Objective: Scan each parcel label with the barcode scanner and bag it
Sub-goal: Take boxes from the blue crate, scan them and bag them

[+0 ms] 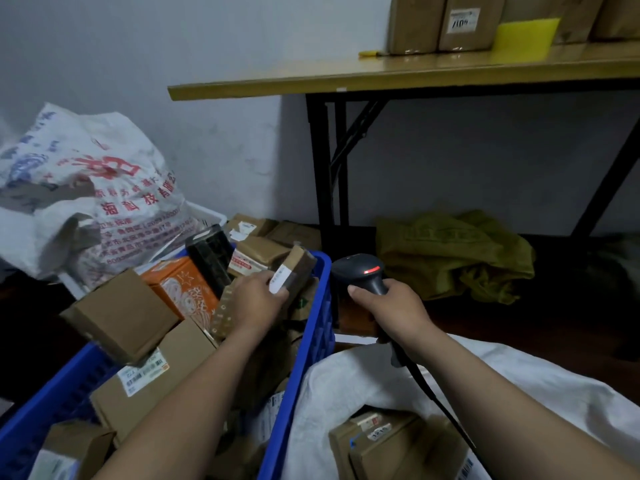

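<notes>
My left hand point(258, 299) grips a small brown parcel point(298, 271) by its white label point(279, 279) above the blue crate point(320, 306), while my right hand point(391, 308) clasps the barcode scanner point(362, 271) just beside it, over the white sack point(519, 386).

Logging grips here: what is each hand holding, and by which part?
The left hand grips a small brown parcel by its lower end; the right hand grips the scanner by its handle.

My left hand point(258, 303) covers the near end of the small parcel point(300, 268), its white label point(280, 279) is too blurred to read, my right hand point(391, 310) hides the grip of the scanner point(362, 271), and the top edge cuts off the boxes point(415, 26) on the table point(381, 74).
</notes>
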